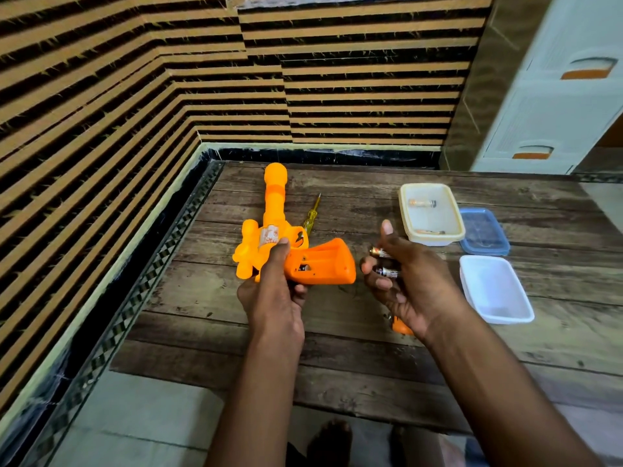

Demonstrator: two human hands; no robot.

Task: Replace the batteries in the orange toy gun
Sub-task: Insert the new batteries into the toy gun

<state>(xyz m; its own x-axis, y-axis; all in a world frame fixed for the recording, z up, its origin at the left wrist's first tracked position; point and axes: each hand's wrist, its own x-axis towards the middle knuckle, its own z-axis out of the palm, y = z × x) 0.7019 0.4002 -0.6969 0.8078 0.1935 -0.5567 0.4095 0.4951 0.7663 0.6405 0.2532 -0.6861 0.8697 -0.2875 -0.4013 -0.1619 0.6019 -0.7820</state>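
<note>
The orange toy gun (274, 210) lies on the wooden table (337, 348), barrel pointing away, its open handle (323, 261) turned toward me. One battery shows inside the open compartment. My left hand (273, 284) grips the gun at the base of the handle. To the right of the handle, my right hand (404, 278) holds two dark batteries (384, 262) in its fingers, thumb raised. An orange piece (401, 326), probably the battery cover, peeks out on the table under my right wrist.
A yellow-handled screwdriver (313, 212) lies beside the gun. A cream tub (429, 214) holds two batteries. A blue lid (483, 232) and a white tub (494, 288) sit at right. Striped walls close off the left and back; white drawers stand far right.
</note>
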